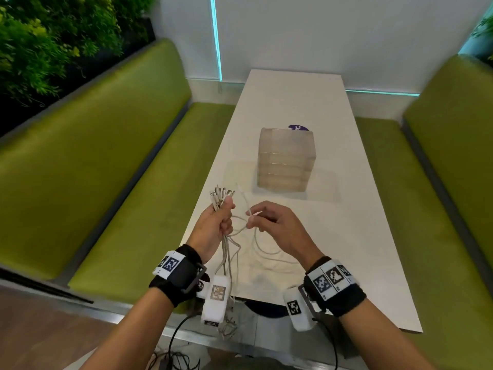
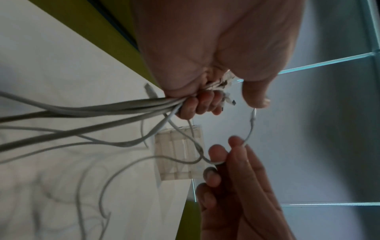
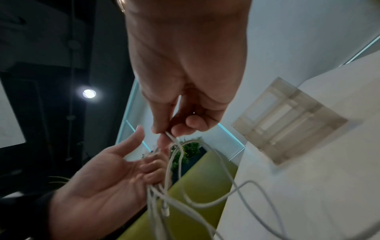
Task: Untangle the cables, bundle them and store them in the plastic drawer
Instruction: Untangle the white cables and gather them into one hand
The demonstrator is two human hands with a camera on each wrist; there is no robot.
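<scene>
My left hand (image 1: pixel 222 218) grips a bunch of white cables (image 1: pixel 226 252) near their plug ends (image 1: pixel 221 194), which fan out above the fist; the thumb is lifted off the bunch. The cables hang down past the table's near edge. My right hand (image 1: pixel 253 216) pinches a single white cable (image 1: pixel 246 202) just below its connector, beside the left hand. That cable loops down over the table (image 1: pixel 269 252). In the left wrist view the left hand (image 2: pixel 205 104) clasps the bunch (image 2: pixel 102 108) and the right hand (image 2: pixel 228 151) pinches the single cable (image 2: pixel 249 131). The translucent plastic drawer unit (image 1: pixel 285 158) stands mid-table, drawers closed.
The narrow white table (image 1: pixel 306 102) runs between two green benches (image 1: pixel 93 156) (image 1: pixel 440 169). A purple round label (image 1: pixel 298 127) lies behind the drawer unit. Plants (image 1: pixel 40 36) fill the far left. Dark cords (image 1: pixel 176 356) hang below my wrists.
</scene>
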